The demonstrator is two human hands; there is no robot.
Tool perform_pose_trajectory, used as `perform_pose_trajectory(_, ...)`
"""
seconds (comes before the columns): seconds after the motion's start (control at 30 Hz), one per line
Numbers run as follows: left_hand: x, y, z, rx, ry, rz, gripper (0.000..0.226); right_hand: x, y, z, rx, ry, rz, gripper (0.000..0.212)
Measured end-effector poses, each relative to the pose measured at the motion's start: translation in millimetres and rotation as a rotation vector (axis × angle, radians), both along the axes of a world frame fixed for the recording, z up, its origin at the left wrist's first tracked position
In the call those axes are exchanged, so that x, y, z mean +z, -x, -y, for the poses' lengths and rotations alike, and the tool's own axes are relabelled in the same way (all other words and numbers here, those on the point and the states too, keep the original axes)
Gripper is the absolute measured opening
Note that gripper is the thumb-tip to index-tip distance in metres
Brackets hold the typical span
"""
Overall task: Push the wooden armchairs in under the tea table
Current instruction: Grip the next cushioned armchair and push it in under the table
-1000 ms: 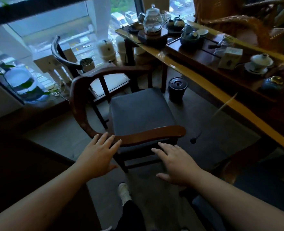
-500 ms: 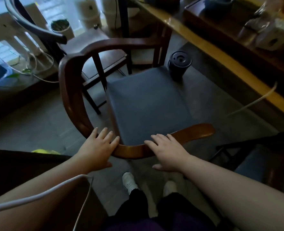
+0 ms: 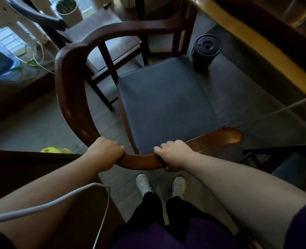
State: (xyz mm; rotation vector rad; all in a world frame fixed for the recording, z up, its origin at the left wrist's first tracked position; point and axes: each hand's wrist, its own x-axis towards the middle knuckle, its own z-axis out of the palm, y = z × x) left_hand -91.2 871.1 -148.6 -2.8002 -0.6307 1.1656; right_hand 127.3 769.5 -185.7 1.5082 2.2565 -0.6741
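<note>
A wooden armchair [image 3: 71,97] with a curved horseshoe back rail and a dark blue seat cushion stands right in front of me, its seat facing away toward the tea table [image 3: 253,56] at the upper right. My left hand [image 3: 104,152] is closed around the near curve of the back rail. My right hand [image 3: 174,155] grips the same rail a little to the right. The chair's seat lies out from under the table's yellow edge. A second armchair [image 3: 292,169] shows partly at the right edge.
A black lidded canister [image 3: 205,49] stands on the floor by the seat's far right corner. A small wooden stool [image 3: 102,40] and a plant pot [image 3: 68,10] are behind the chair. A dark cabinet [image 3: 22,168] sits at my left. My feet [image 3: 161,185] are just behind the chair.
My head has tilted down and closer. Both hands went from resting flat and open on the back rail to curled tightly around it.
</note>
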Motion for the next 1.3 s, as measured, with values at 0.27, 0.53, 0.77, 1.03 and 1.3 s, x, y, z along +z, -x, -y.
perform_pose_trajectory(0.27,5.3,-75.9,63.1,-0.049,0.134,0.041,0.014,8.2,-84.1,41.5,0.006,0.110,0.084,0.053)
perform_pose_trajectory(0.53,3.1,-160.0,114.2,-0.032,0.217,0.152,0.015,10.9,-170.3,81.1,-0.022,0.092,0.176,0.045)
perform_pose_trajectory(0.77,18.3,-163.9,108.4,-0.048,0.250,0.142,0.033,14.7,-178.7,102.0,-0.169,0.062,0.110,0.054)
perform_pose_trajectory(1.03,60.2,-113.9,17.3,-0.335,0.211,0.348,0.089,62.2,-94.5,117.2,-0.702,0.052,-0.298,0.076)
perform_pose_trajectory(1.3,69.6,-51.1,-103.1,-0.520,0.269,0.510,0.096,75.1,33.3,80.7,-0.998,-0.045,-0.397,0.084)
